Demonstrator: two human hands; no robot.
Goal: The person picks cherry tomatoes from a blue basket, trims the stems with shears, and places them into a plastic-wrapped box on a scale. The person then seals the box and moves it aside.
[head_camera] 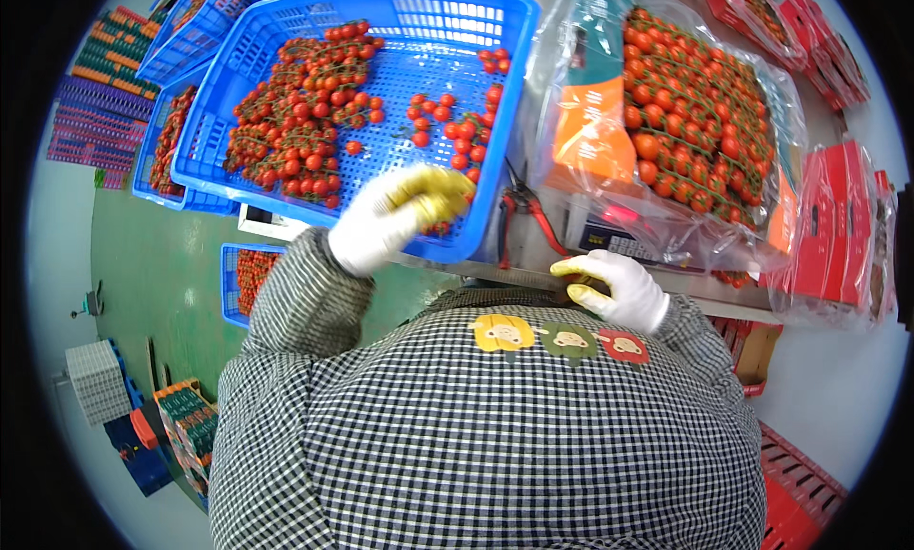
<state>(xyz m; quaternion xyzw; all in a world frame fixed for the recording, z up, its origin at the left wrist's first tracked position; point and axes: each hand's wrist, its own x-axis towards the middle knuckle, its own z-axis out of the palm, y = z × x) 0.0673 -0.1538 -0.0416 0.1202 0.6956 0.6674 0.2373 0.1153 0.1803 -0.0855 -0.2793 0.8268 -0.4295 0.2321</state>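
My left hand (418, 207), in a white glove with yellow fingers, reaches over the near right corner of a blue plastic basket (343, 211). It is blurred, and its fingers hide whether they hold anything. Loose cherry tomatoes (468, 132) lie by that side, and a heap of cherry tomatoes on the vine (307, 107) fills the basket's left part. My right hand (618, 286), gloved alike, is at the table's front edge with thumb and fingers apart. Red-handled pruning shears (525, 207) lie beside it. A box of vine tomatoes (696, 114), lined with clear plastic, sits beyond.
Beneath the box is a digital scale (614, 239) with a lit red display. Red cartons (832, 221) stand at the right. More blue baskets (161, 171) of tomatoes are at the left, one small basket (232, 286) lower down. Stacked cartons (186, 421) stand on the green floor (171, 264).
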